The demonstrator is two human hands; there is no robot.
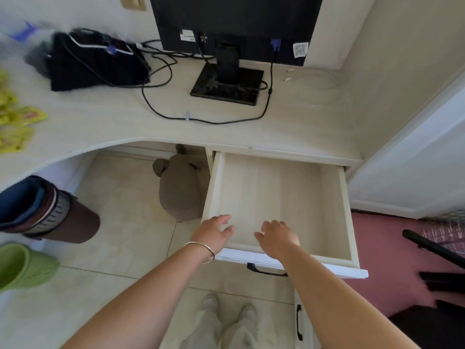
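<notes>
Both shoes [247, 313] stood on the tiles directly under the work. Just beyond them, the black handle [266, 272] on the drawer front was untouched and partly hidden under my right forearm.

Left hand [214, 233], with a bangle [201, 250] at the wrist, lay over the front-left corner of the drawer [348, 217]. Right hand [278, 236] lay over the front wall beside it, apart from the left. Grip state: both loose, fingers slack and slightly bent, nothing held in either. Whether the fingertips touched the wood I could not tell.

The drawer stood pulled well out from under the desk [302, 127], at its right end, and I saw only pale wood inside. A grey plush toy [181, 190] sat on the floor just left of it. On the desk beyond, a cable [226, 122] ran toward the monitor [234, 21].

Judgement: opening was done, and the step in hand was checking the interior by sight and reach. The next move, if closing, called for drawing both hands clear of the walls and setting them on the front or the handle. The push would need to go straight toward the desk, so the runners did not bind and no finger was caught under the top.
</notes>
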